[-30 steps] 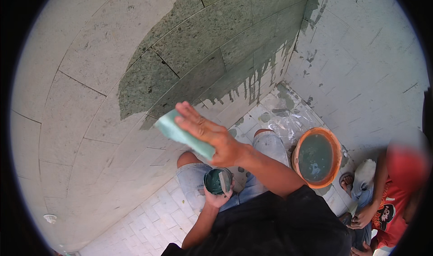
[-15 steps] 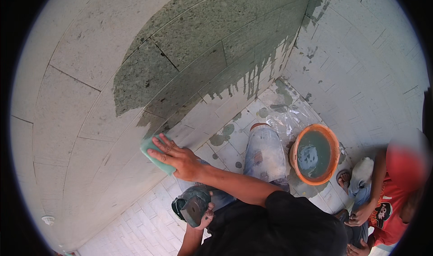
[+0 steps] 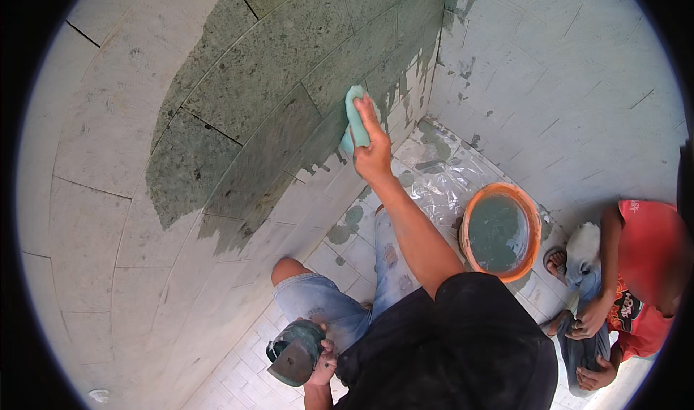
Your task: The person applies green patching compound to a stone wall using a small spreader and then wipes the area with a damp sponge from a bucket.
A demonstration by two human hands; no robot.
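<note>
My right hand is stretched up and forward, closed round a pale green sponge. That sponge lies against the tiled wall, at the lower part of its dark wet patch, where streaks run down. Down near my lap, my left hand grips a dark, mortar-smeared bowl. A flat metal scraper rests across the bowl, held by the same hand; its handle is mostly hidden.
An orange bucket of grey-green water stands right of my knees. Clear plastic sheeting lies beside it on the splashed floor tiles. At the right sits a person in a red shirt. A second tiled wall meets the first in a corner.
My right hand has swept the sponge right and up along the wall, from the patch's lower left end toward the corner. My left hand still holds the bowl and scraper.
</note>
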